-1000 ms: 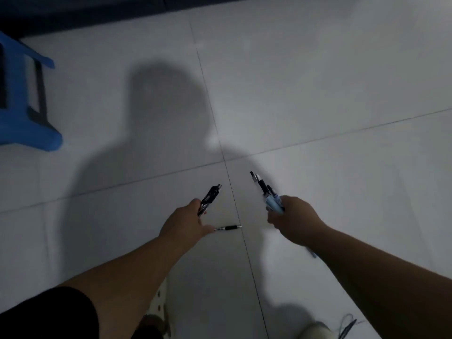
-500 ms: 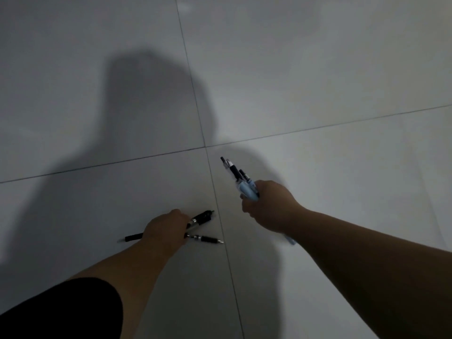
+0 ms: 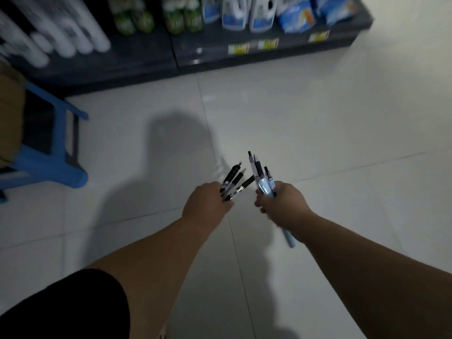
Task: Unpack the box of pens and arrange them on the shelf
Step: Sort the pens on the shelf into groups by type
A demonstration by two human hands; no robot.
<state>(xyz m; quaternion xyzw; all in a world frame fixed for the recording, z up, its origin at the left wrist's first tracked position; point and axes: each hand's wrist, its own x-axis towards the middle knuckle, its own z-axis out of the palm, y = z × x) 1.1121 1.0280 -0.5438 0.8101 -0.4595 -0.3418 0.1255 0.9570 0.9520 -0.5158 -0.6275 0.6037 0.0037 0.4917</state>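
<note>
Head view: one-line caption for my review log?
Left hand grips black pens, right hand grips a mixed black and pale-blue bunch, above a tiled floor before a stocked shelf.

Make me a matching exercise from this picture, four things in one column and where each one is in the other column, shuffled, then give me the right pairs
Column one
1. black pens
2. pale blue pens
3. blue stool
4. green bottles

Column two
A. standing on the dark shelf at the top of the view
B. gripped in the left hand
C. standing on the floor at the left edge
D. gripped in the right hand

Pairs: 1-B, 2-D, 3-C, 4-A
</note>
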